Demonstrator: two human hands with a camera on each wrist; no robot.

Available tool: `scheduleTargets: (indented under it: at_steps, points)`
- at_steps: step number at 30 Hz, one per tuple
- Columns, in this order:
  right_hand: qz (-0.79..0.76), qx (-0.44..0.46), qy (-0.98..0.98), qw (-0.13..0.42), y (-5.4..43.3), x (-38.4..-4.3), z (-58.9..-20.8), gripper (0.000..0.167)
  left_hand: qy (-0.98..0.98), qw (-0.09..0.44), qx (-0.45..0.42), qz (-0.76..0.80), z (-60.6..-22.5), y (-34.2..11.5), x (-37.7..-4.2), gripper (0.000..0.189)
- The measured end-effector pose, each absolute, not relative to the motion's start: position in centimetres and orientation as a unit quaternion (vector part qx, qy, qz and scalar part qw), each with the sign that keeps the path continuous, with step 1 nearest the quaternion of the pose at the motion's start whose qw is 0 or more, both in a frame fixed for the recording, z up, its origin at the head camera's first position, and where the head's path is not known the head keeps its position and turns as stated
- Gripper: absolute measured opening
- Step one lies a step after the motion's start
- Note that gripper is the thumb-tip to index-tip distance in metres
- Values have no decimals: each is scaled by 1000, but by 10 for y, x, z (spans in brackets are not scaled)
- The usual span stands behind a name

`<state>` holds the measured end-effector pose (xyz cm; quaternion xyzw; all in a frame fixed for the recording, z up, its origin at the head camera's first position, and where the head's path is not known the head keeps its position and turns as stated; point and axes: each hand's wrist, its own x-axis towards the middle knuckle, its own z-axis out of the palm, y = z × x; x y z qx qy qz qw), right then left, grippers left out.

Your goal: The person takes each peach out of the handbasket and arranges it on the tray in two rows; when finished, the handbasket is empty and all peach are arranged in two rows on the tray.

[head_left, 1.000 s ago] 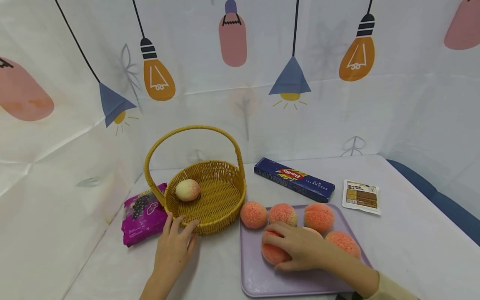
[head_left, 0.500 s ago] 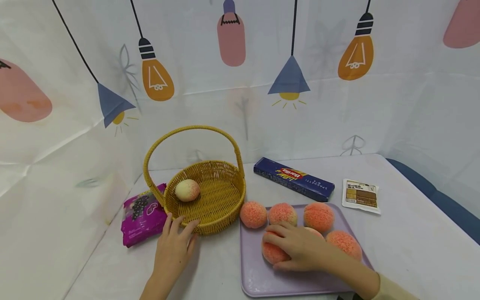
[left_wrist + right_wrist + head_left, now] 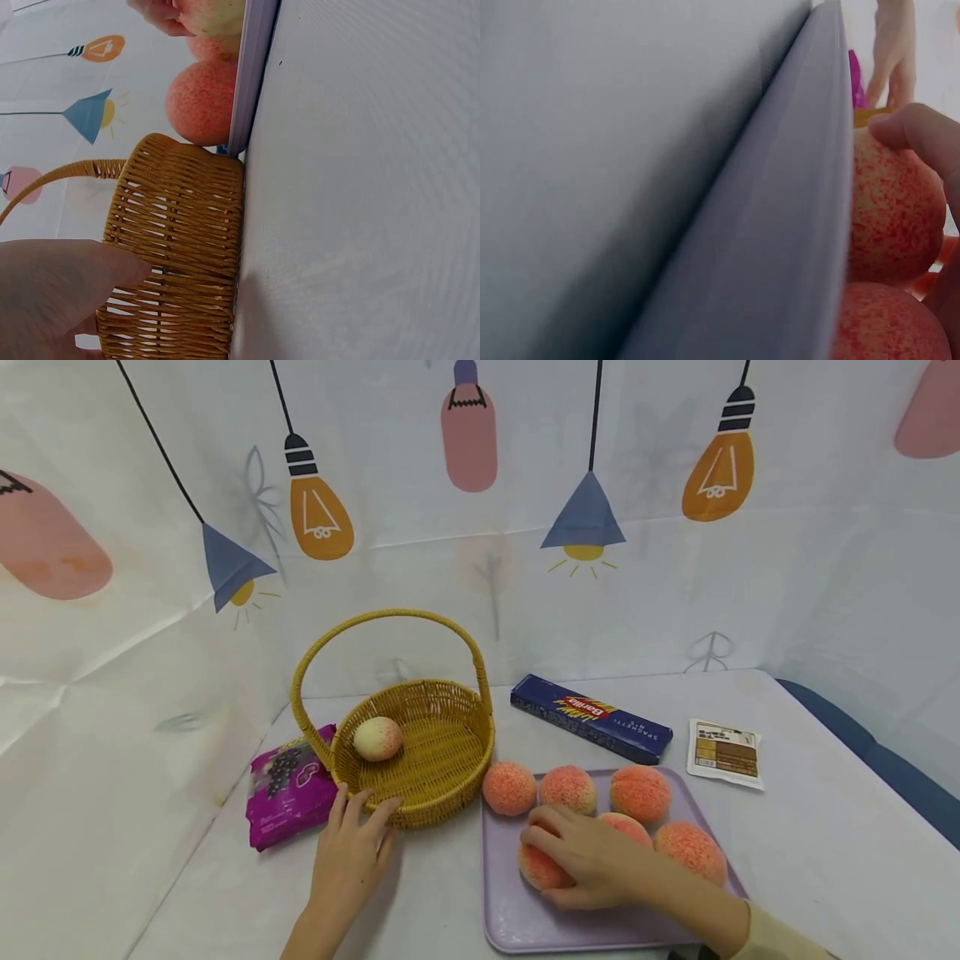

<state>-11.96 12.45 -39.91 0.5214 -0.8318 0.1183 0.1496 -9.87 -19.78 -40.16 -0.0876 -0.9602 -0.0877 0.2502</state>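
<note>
My left hand (image 3: 348,860) holds the near rim of a yellow wicker basket (image 3: 450,802), fingertips over the edge. In the left wrist view its thumb (image 3: 112,266) lies against the woven outer wall. One pale peach (image 3: 377,739) with a pink blush sits inside the basket, at the left. My right hand (image 3: 592,860) grips a pink-orange peach (image 3: 540,867) on a lilac tray (image 3: 525,927), its thumb on the near side and its fingers over the top. Several more peaches lie around that hand, among them one (image 3: 567,791) in the back row and another (image 3: 690,852) at the right.
A purple packet (image 3: 288,793) with a grape picture lies left of the basket. Behind the tray is a blue spaghetti box (image 3: 592,718). A small white-and-brown sachet (image 3: 725,754) lies to its right. The basket's tall handle (image 3: 390,614) arches over its opening.
My right hand and the gripped peach have shifted very slightly left and nearer, showing more of the peach behind the hand. My left hand stays at the basket rim.
</note>
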Motion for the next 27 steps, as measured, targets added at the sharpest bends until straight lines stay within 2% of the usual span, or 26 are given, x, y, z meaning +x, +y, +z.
scheduleTargets:
  at_steps: [13,20,27]
  points:
    - [121,534,-819,173,134,-118,-396,52,-963,241,-86,-88,-400,-196,-98,35]
    - [119,506,-833,190,138,-117,-397,45,-961,247,-88,-87,-402,-197,-98,36]
    - [100,482,-850,189,140,-115,-395,45,-961,249,-90,-86,-401,-198,-99,36]
